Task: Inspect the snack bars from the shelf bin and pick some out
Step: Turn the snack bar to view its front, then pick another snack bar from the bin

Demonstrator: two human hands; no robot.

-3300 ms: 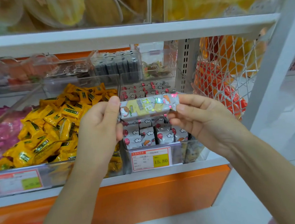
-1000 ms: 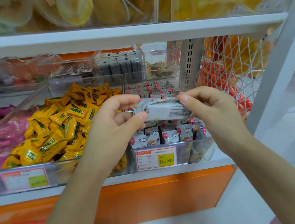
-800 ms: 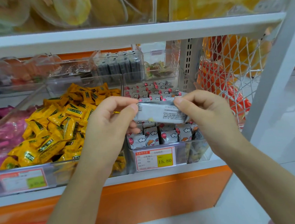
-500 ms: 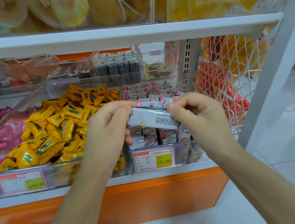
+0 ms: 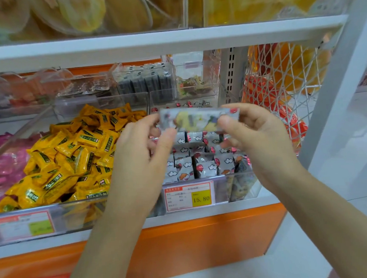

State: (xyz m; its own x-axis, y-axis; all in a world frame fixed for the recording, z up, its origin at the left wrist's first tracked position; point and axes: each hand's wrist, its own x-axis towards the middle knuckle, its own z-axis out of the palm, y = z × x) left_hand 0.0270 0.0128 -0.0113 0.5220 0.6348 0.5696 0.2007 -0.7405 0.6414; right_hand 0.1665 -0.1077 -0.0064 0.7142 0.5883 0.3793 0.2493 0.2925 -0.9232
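From the head view, one snack bar was up in the air, lying flat, just above the clear bin on the shelf. The left hand pinched its left end and the right hand pinched its right end. The bar's picture side faced the person but looked blurry. I think a good look needed a soft pinch at the ends only, thumbs off the print, and the bar kept steady. There were two hands and one bar held. The bin had many more bars standing in rows, too many hidden to count. One price tag was on its front. Yellow candies were piled beside it, too many to count.
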